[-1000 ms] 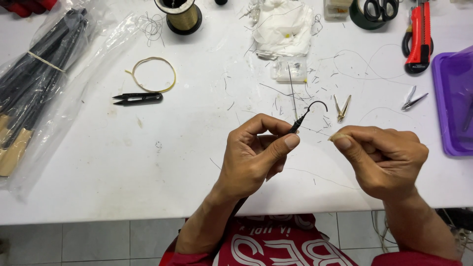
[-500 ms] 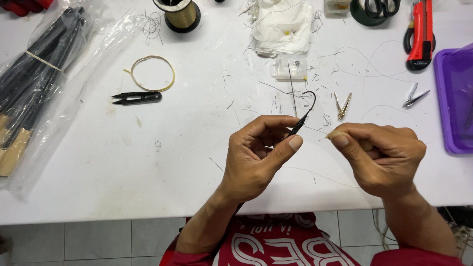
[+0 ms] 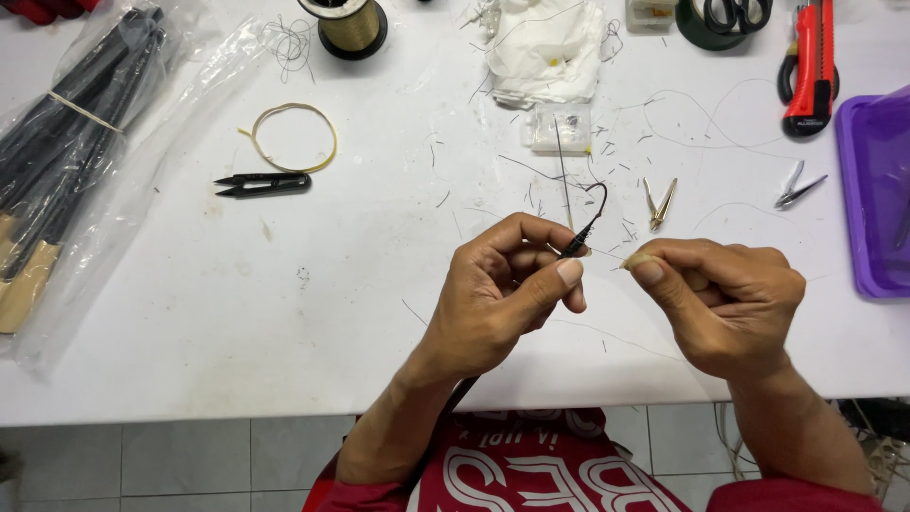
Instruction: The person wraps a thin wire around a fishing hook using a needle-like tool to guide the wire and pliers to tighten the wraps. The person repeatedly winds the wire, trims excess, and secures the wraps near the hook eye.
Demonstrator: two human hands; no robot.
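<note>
My left hand pinches a thin black rod whose curved hook tip rises above the thumb and forefinger. My right hand sits just to its right, thumb and forefinger closed on a fine thread that runs across to the rod. Both hands hover over the front of a white table. The rod's lower end passes under my left wrist.
Black thread snips and a yellow rubber band lie at left. A plastic bag of black rods fills the far left. A gold thread spool, white cloth, brass tweezers, nail clippers, a red cutter and purple tray sit behind.
Both hands stay almost in place. The hook tip has swung slightly, and my right hand has edged a little toward the left one.
</note>
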